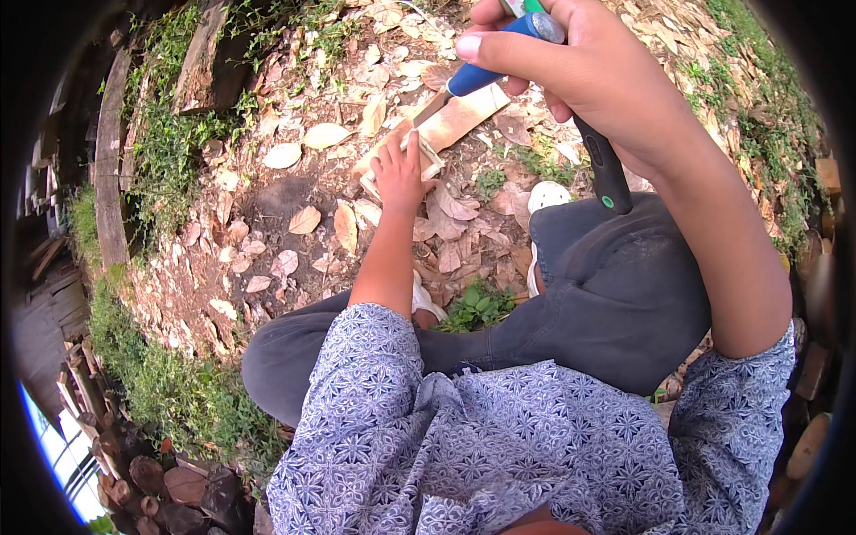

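Note:
My right hand point(588, 62) is raised at the top, closed with its thumb across the blue handle of a chisel point(477, 76). It also grips a tool with a black and green handle point(603, 160), whose far end runs out of the picture. The chisel's blade slants down toward the fingers of my left hand point(399, 176). That hand is bent over a small pale wooden frame point(430, 162) on the ground, fingers pressed round its near side. Under the frame lies a flat light-brown board point(468, 116). The blade's tip is hard to make out beside the fingers.
Dry leaves point(345, 227) cover the soil around the board. My bent legs in grey trousers point(615, 276) flank it closely. Rough timber point(209, 62) and a long plank point(113, 169) lie at the left, with stacked logs point(183, 486) at the lower left.

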`<state>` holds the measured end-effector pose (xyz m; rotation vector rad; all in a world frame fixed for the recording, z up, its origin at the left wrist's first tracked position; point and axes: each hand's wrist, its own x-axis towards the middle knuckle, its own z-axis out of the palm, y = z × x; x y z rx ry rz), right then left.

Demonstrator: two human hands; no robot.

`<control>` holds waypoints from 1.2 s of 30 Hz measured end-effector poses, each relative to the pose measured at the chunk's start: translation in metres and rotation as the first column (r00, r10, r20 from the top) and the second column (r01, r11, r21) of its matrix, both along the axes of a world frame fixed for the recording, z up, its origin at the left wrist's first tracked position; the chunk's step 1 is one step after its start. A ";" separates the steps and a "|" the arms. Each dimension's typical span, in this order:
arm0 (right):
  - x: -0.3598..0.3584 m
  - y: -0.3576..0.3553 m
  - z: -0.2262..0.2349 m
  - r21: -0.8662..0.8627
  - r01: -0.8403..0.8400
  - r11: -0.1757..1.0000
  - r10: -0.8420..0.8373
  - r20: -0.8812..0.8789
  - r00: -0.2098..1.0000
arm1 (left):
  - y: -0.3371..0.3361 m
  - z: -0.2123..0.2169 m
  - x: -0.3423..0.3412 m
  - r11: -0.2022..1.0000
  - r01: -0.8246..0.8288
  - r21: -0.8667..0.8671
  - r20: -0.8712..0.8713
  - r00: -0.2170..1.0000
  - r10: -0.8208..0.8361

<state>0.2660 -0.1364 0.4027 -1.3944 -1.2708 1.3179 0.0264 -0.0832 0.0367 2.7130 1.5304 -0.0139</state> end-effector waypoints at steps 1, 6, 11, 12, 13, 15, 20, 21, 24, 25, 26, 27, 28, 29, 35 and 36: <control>0.001 0.000 -0.003 0.022 0.002 1.000 -0.002 0.003 1.000 | 0.009 -0.001 -0.013 1.000 -0.014 -0.001 0.014 1.000 0.014; -0.008 0.006 -0.003 -0.064 0.057 0.996 -0.050 0.098 0.994 | 0.019 -0.027 -0.057 0.978 -0.193 -0.081 -0.060 0.980 0.189; -0.004 0.000 0.005 -0.069 0.066 0.995 -0.057 0.125 0.991 | 0.016 -0.029 -0.042 0.973 -0.203 -0.107 -0.012 0.979 0.203; -0.005 0.002 0.007 -0.100 0.087 0.991 -0.072 0.149 0.986 | 0.016 -0.027 -0.035 0.961 -0.235 -0.145 -0.009 0.972 0.236; -0.009 0.006 0.012 -0.152 0.127 0.980 -0.096 0.194 0.976 | 0.016 -0.020 -0.028 0.946 -0.265 -0.184 -0.008 0.963 0.268; -0.009 0.009 0.020 -0.214 0.040 0.976 -0.022 0.088 0.996 | 0.032 -0.010 -0.026 0.971 -0.220 -0.096 0.374 0.896 0.240; -0.009 0.016 -0.019 0.049 0.003 0.999 -0.007 0.084 0.996 | 0.064 0.129 0.035 0.842 0.463 -0.276 0.957 0.211 0.198; -0.002 0.022 -0.030 0.089 0.007 0.996 -0.016 0.108 0.994 | 0.062 0.160 0.045 0.812 0.512 -0.280 0.944 0.303 0.134; -0.009 0.044 -0.086 0.206 0.046 0.978 -0.094 0.231 0.968 | 0.054 0.212 0.055 0.795 0.529 -0.295 0.903 0.428 0.050; -0.017 0.049 -0.089 0.214 0.035 0.976 -0.103 0.316 0.943 | 0.048 0.222 0.054 0.829 0.482 -0.282 0.898 0.437 0.052; -0.022 0.053 -0.093 0.221 0.027 0.975 -0.115 0.400 0.909 | 0.046 0.224 0.051 0.854 0.436 -0.283 0.891 0.448 0.067; -0.025 0.055 -0.096 0.226 0.022 0.974 -0.132 0.482 0.866 | 0.045 0.221 0.048 0.875 0.393 -0.283 0.886 0.457 0.081; -0.029 0.055 -0.099 0.255 0.026 0.967 -0.154 0.498 0.853 | 0.044 0.217 0.045 0.893 0.349 -0.284 0.881 0.462 0.100; -0.032 0.053 -0.101 0.282 0.032 0.959 -0.180 0.517 0.837 | 0.043 0.209 0.044 0.895 0.331 -0.298 0.888 0.441 0.132; -0.028 0.055 -0.087 0.134 0.010 0.991 -0.066 0.422 0.904 | 0.061 0.104 -0.009 0.937 0.131 -0.325 0.837 0.500 0.221; -0.024 0.053 -0.088 0.130 0.027 0.991 -0.078 0.407 0.910 | 0.059 0.091 -0.010 0.930 0.108 -0.352 0.822 0.511 0.252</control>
